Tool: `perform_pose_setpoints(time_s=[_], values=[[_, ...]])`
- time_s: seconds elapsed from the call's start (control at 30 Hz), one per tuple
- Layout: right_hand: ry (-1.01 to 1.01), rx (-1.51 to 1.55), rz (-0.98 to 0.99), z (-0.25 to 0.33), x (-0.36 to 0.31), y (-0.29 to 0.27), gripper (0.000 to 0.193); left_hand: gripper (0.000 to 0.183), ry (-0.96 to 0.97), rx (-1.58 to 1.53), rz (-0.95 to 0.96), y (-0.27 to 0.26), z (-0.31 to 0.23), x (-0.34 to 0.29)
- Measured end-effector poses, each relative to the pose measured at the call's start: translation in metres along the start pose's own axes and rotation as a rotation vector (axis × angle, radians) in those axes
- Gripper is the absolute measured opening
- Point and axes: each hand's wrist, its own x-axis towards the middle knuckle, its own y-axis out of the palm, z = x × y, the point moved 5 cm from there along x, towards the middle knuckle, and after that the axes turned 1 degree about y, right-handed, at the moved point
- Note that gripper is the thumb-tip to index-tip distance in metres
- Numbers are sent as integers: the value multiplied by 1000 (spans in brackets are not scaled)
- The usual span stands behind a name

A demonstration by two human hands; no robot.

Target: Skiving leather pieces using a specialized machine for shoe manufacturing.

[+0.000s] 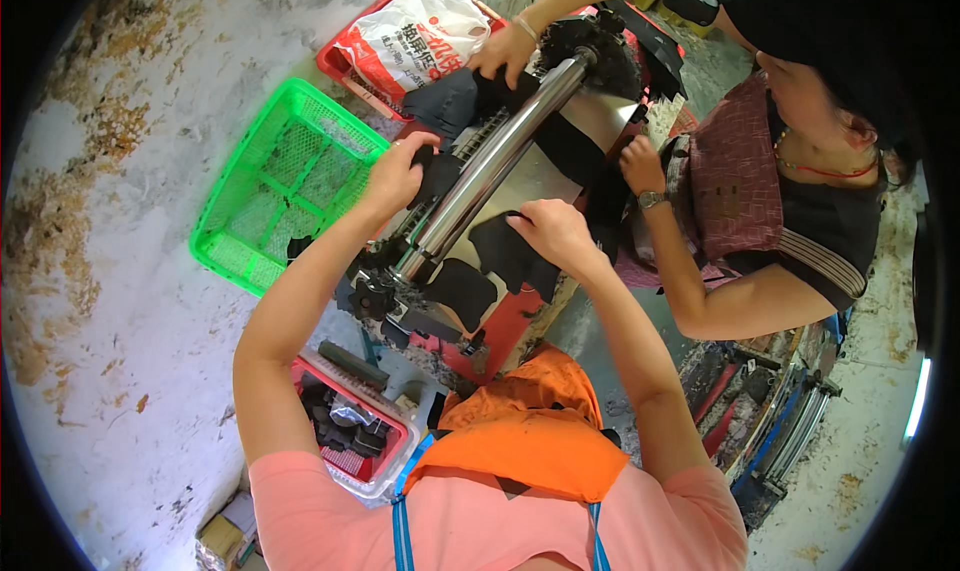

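Two bare forearms point(305, 291) reach past an orange apron point(520, 461). Beside the apron on the left, a red tray point(405, 441) holds small dark pieces.

Beyond it stands a machine with a shiny metal roller point(500, 161) running diagonally over a pale plate point(530, 179). A small black piece point(462, 289) lies at the plate's near left corner. Next to it, toward the near edge, is a large black piece point(508, 253); the right hand point(553, 229) pinches its upper edge, fingers bent and narrow.

Across the roller, the left hand point(397, 176) grips a rounded black piece point(437, 178) between thumb and fingers. A green basket point(236, 171) sits left of that hand.

Farther off, a co-worker's watch-wearing hand point(640, 166) is by the plate's right edge, the other hand point(507, 51) near the roller's far end. Behind, a red basket point(330, 61) carries a plastic bag point(425, 36).
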Motion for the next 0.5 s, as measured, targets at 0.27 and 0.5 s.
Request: perform_pose_setpoints(time_s=[0.27, 0.5], values=[[-10, 72, -24, -4, -8, -7, 32, 27, -231, -35, 159, 15, 7, -9], [2, 280, -113, 0, -7, -5, 24, 30, -105, 151, 358, 27, 6, -7]])
